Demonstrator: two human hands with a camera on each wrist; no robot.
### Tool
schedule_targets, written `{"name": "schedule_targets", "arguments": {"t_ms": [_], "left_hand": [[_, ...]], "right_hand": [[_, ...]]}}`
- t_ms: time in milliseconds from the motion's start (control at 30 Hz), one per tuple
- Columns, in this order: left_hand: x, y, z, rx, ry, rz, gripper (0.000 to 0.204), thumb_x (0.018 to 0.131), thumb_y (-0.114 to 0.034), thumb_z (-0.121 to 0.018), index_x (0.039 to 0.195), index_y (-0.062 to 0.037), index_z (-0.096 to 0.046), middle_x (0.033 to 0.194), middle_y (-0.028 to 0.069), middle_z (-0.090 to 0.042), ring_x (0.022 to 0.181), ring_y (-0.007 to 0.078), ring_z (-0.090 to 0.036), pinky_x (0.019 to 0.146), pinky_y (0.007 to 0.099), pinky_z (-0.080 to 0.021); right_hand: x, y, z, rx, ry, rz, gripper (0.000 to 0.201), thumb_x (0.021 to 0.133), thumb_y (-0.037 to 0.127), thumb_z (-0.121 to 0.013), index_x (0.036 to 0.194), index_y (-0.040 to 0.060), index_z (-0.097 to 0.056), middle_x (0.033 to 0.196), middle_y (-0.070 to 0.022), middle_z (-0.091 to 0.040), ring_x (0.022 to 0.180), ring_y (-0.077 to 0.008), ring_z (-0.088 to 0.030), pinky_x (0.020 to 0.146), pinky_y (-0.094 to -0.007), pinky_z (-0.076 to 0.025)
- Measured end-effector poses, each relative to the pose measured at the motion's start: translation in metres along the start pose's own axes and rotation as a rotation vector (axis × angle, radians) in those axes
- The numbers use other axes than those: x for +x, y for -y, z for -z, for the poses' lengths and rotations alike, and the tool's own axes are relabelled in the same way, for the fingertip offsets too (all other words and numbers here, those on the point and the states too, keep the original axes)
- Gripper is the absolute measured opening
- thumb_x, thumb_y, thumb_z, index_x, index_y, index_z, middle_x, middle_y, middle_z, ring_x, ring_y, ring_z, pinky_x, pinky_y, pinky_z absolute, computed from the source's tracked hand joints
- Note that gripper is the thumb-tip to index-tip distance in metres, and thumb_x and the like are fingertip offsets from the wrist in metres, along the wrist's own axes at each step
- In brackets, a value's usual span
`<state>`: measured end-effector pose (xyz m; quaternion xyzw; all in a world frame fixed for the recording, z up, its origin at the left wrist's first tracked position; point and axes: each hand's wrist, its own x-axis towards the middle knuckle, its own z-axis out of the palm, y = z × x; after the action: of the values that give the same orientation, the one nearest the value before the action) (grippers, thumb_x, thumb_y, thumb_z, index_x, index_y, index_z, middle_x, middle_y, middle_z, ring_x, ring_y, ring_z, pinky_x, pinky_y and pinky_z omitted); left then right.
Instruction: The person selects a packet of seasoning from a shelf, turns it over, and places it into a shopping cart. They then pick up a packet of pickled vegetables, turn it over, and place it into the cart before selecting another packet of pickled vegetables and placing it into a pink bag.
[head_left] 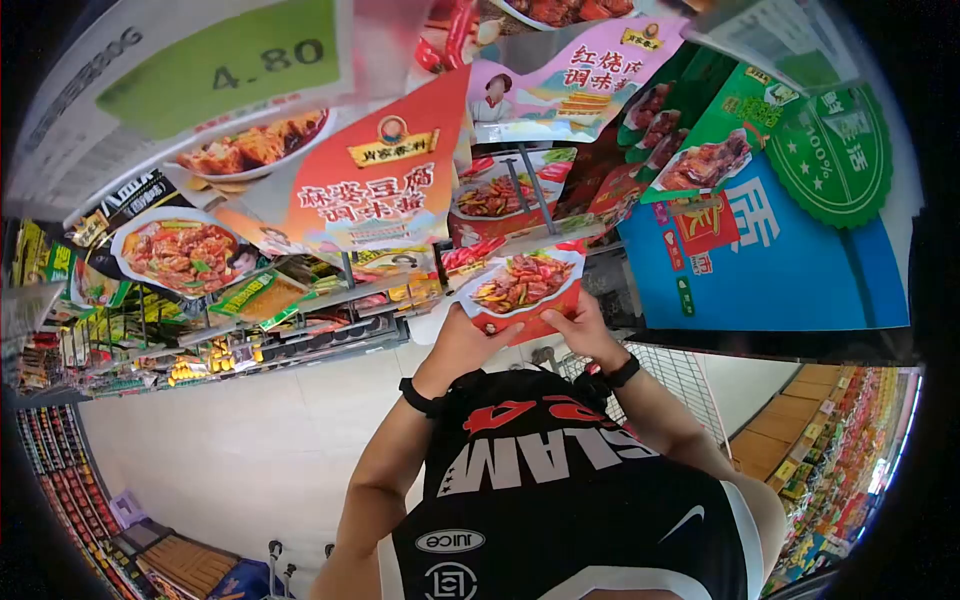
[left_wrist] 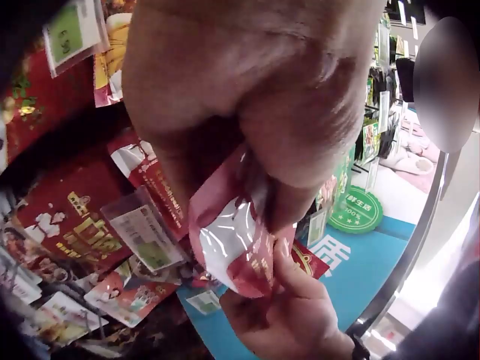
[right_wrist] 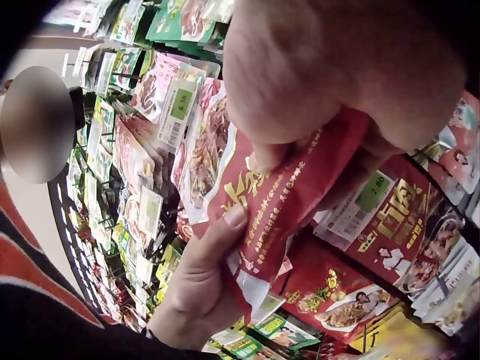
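Observation:
A red packet (head_left: 530,290) with a picture of a meat dish is held between both hands in front of the chest. The left hand (head_left: 465,345) grips one side of it, thumb on the face; the right hand (head_left: 590,335) pinches the other side. In the left wrist view the left hand (left_wrist: 247,90) covers the upper part of the shiny packet (left_wrist: 232,240), and the right hand (left_wrist: 289,319) holds its lower edge. The right wrist view has gold lettering on the packet (right_wrist: 289,195), between the right hand (right_wrist: 337,75) and the left hand (right_wrist: 199,289).
Hanging seasoning packets (head_left: 375,190) fill the rack ahead, with a price tag (head_left: 230,70) close to the camera. A blue sign (head_left: 770,270) stands at the right. A wire cart (head_left: 680,385) is beside the person, and more shelves (head_left: 830,470) line the lower right.

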<state>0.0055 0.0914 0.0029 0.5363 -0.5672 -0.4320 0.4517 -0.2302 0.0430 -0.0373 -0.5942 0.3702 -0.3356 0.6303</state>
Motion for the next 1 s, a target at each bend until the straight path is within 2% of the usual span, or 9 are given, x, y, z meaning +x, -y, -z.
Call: {"name": "schedule_targets", "arguments": {"t_ms": [67, 167, 367, 467, 567, 667, 767, 867, 1000], "left_hand": [[0.007, -0.002, 0.006, -0.072, 0.029, 0.079, 0.059, 0.075, -0.019, -0.087, 0.124, 0.0003, -0.062, 0.122, 0.0150, -0.066, 0.113, 0.0278, -0.063, 0.100, 0.0389, -0.048], [0.016, 0.002, 0.013, -0.015, 0.097, 0.054, 0.057, 0.076, -0.020, -0.087, 0.124, -0.0008, -0.063, 0.122, 0.0149, -0.066, 0.111, 0.0275, -0.064, 0.098, 0.0385, -0.049], [0.024, 0.003, 0.019, 0.211, 0.128, -0.121, 0.050, 0.077, -0.021, -0.085, 0.120, -0.0026, -0.066, 0.120, 0.0110, -0.067, 0.104, 0.0238, -0.066, 0.089, 0.0345, -0.053], [0.024, 0.017, 0.017, 0.118, 0.142, -0.013, 0.049, 0.077, -0.021, -0.085, 0.119, -0.0030, -0.067, 0.119, 0.0108, -0.068, 0.102, 0.0246, -0.067, 0.087, 0.0350, -0.054], [0.027, 0.014, 0.020, 0.108, 0.178, -0.010, 0.047, 0.078, -0.019, -0.085, 0.119, -0.0035, -0.067, 0.116, 0.0099, -0.069, 0.101, 0.0222, -0.067, 0.086, 0.0344, -0.054], [0.028, 0.017, 0.023, 0.124, 0.171, -0.096, 0.044, 0.079, -0.019, -0.084, 0.117, -0.0034, -0.068, 0.112, 0.0087, -0.071, 0.095, 0.0181, -0.067, 0.081, 0.0323, -0.054], [0.031, 0.019, 0.022, 0.095, 0.166, -0.105, 0.042, 0.080, -0.019, -0.083, 0.116, -0.0027, -0.068, 0.109, 0.0080, -0.072, 0.087, 0.0151, -0.067, 0.074, 0.0304, -0.054], [0.034, 0.013, 0.024, 0.102, 0.173, -0.044, 0.040, 0.080, -0.019, -0.083, 0.114, -0.0019, -0.069, 0.102, 0.0073, -0.073, 0.078, 0.0140, -0.066, 0.069, 0.0295, -0.054], [0.037, 0.020, 0.024, 0.131, 0.092, -0.092, 0.037, 0.081, -0.018, -0.082, 0.111, -0.0011, -0.069, 0.094, 0.0069, -0.074, 0.073, 0.0140, -0.065, 0.067, 0.0297, -0.053]], "right_hand": [[0.006, 0.003, -0.003, 0.014, -0.028, 0.012, 0.040, 0.097, 0.008, -0.066, 0.134, -0.0002, -0.049, 0.125, -0.0093, -0.064, 0.111, -0.0144, -0.062, 0.092, -0.0332, -0.054], [0.012, 0.006, -0.008, 0.033, -0.045, 0.058, 0.041, 0.098, 0.009, -0.065, 0.134, 0.0000, -0.049, 0.127, -0.0094, -0.063, 0.113, -0.0144, -0.061, 0.094, -0.0337, -0.053], [0.011, 0.003, -0.011, 0.056, -0.069, 0.084, 0.042, 0.098, 0.009, -0.065, 0.135, -0.0001, -0.048, 0.127, -0.0092, -0.063, 0.114, -0.0140, -0.060, 0.095, -0.0340, -0.052], [0.011, 0.002, -0.015, 0.074, -0.094, 0.087, 0.041, 0.098, 0.008, -0.065, 0.135, -0.0003, -0.048, 0.126, -0.0086, -0.063, 0.113, -0.0133, -0.060, 0.095, -0.0334, -0.052], [0.011, -0.001, -0.016, 0.073, -0.108, 0.061, 0.041, 0.098, 0.007, -0.065, 0.135, -0.0003, -0.048, 0.125, -0.0079, -0.063, 0.112, -0.0127, -0.060, 0.094, -0.0328, -0.052], [0.011, -0.003, -0.019, 0.060, -0.114, 0.045, 0.042, 0.098, 0.007, -0.066, 0.135, -0.0002, -0.048, 0.125, -0.0074, -0.063, 0.112, -0.0122, -0.060, 0.094, -0.0320, -0.052], [0.015, -0.002, -0.021, 0.070, -0.136, 0.053, 0.042, 0.097, 0.007, -0.066, 0.135, -0.0003, -0.048, 0.124, -0.0071, -0.064, 0.110, -0.0119, -0.060, 0.093, -0.0312, -0.052], [0.021, 0.005, -0.024, 0.041, -0.164, 0.057, 0.040, 0.097, 0.008, -0.066, 0.133, -0.0004, -0.049, 0.121, -0.0066, -0.065, 0.108, -0.0115, -0.061, 0.092, -0.0306, -0.052], [0.032, 0.005, -0.026, 0.031, -0.172, 0.060, 0.039, 0.098, 0.008, -0.065, 0.132, -0.0005, -0.050, 0.119, -0.0060, -0.065, 0.107, -0.0106, -0.061, 0.091, -0.0301, -0.052]]}}
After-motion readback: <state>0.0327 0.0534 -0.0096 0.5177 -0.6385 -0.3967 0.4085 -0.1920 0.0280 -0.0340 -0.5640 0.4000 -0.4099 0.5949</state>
